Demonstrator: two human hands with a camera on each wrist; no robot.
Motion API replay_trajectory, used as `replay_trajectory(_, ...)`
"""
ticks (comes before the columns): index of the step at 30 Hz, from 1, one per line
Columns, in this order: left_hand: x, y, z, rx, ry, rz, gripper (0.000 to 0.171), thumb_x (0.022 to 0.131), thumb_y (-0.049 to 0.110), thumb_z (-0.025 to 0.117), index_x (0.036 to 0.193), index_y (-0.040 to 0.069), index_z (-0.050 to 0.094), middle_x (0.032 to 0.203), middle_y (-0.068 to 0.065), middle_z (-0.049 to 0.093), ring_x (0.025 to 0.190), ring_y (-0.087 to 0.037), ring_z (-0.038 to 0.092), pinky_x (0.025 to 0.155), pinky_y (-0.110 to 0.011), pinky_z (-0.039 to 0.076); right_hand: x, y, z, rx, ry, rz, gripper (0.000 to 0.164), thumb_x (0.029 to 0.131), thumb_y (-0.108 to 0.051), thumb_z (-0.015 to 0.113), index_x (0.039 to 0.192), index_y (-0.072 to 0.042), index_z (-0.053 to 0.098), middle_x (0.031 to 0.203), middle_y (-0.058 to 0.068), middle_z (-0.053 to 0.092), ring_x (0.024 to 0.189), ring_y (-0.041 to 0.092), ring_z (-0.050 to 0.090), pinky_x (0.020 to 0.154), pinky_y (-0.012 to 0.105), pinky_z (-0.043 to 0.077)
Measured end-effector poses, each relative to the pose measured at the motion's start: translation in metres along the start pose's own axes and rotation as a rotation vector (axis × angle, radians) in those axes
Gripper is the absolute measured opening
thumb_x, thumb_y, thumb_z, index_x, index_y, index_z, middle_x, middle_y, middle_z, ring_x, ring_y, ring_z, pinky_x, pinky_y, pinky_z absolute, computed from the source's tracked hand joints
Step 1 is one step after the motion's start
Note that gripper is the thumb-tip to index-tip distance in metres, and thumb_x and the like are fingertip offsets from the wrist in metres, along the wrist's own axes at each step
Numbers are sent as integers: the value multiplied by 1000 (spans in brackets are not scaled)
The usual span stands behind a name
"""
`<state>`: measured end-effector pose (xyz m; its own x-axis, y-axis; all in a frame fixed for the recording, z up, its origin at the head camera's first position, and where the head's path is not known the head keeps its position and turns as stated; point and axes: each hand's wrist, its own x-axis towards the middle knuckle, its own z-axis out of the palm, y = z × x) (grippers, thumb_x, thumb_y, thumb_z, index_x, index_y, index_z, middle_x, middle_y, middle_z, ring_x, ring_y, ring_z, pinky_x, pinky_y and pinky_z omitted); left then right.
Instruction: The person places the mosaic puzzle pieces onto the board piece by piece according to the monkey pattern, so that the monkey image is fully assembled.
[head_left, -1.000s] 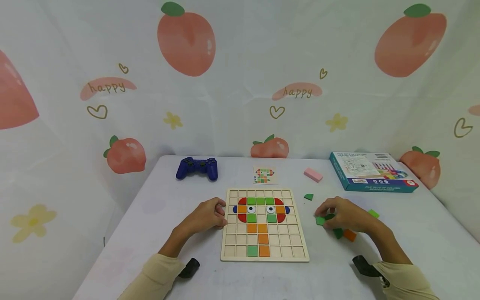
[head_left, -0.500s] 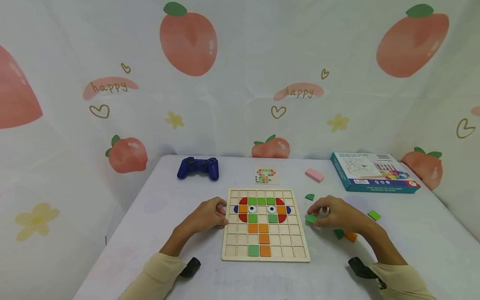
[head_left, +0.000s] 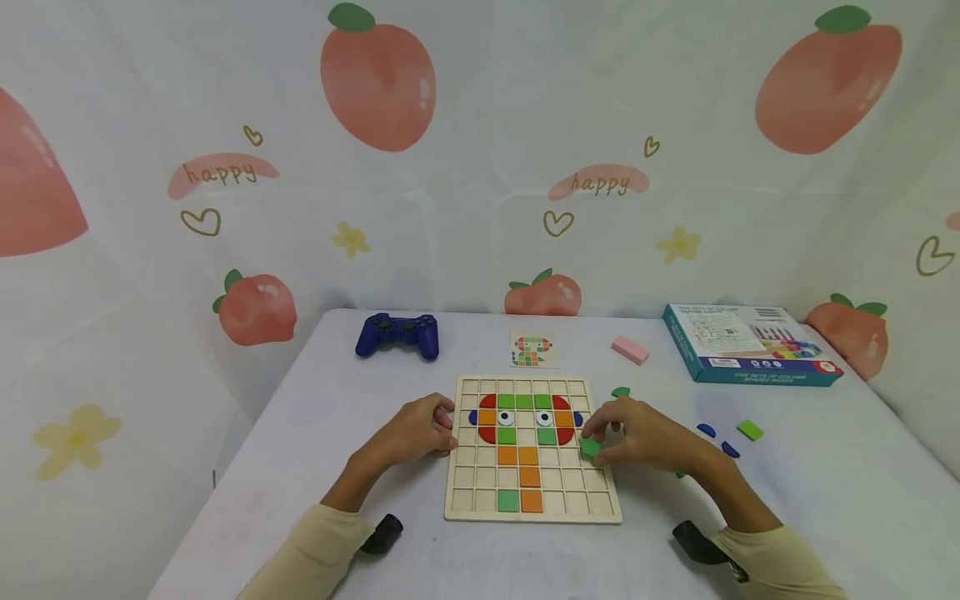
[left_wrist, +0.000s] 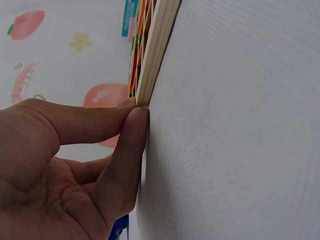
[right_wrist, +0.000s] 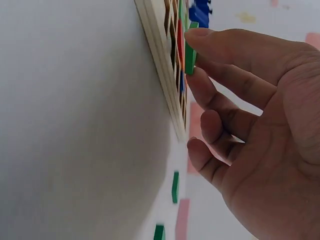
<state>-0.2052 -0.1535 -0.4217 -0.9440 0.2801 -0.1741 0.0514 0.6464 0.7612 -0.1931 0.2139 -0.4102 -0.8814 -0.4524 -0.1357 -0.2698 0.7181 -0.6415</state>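
A wooden grid board lies flat on the table, with red, green, orange and blue pieces and two eye tiles set in its cells. My left hand pinches the board's left edge between thumb and finger; the left wrist view shows the grip on the edge up close. Over the board's right side, my right hand holds a green square tile between thumb and fingertip. The right wrist view has this tile on edge above the board, the other fingers loosely curled.
Two blue half-round pieces and a light green square lie right of my right hand. A green quarter-round sits beyond it. Farther back are a game controller, pattern card, pink block and box.
My right hand has carried the green tile leftward from the loose pieces to above the board. The blue half-rounds have come into view, while the forearm now covers the orange piece. My left hand stays put.
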Motion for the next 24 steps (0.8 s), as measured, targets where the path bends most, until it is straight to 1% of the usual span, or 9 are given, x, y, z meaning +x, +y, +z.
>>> replay_trajectory(5,1,1,-1,2,-6,-5,52,87,2,84,133,-3,61,101,-5,65,88,-17,62,81,-33,56,6,-12,9,-8,-16,-39,22,82,-26,88,102,-24,81,96,-8,66,104,22,50,80,35,49)
replay_trajectory(10,2,1,-2,5,-14,12,52,87,3,84,133,-5,61,102,-6,65,89,-17,62,80,-32,56,11,-26,15,-25,-40,-118,21,84,-27,87,104,-26,81,102,-12,68,105,20,51,84,33,48)
replay_trajectory(13,2,1,-3,5,-20,17,53,87,3,83,134,-6,60,102,-6,65,89,-17,62,79,-30,55,14,-33,18,-27,-63,-157,20,86,-26,86,105,-25,81,102,-11,68,105,19,52,86,33,49)
replay_trajectory(17,1,1,-4,2,-22,18,53,87,2,83,134,-6,60,103,-7,66,89,-17,62,78,-29,55,19,-42,24,-21,-98,-171,22,87,-26,86,107,-23,80,103,-11,66,105,17,52,87,31,51)
replay_trajectory(24,0,1,-1,-7,-13,-4,52,87,1,83,133,-5,61,101,-5,65,87,-17,62,78,-30,56,29,-57,37,-27,-139,-207,22,86,-25,88,107,-24,81,103,-16,68,105,15,54,90,35,49)
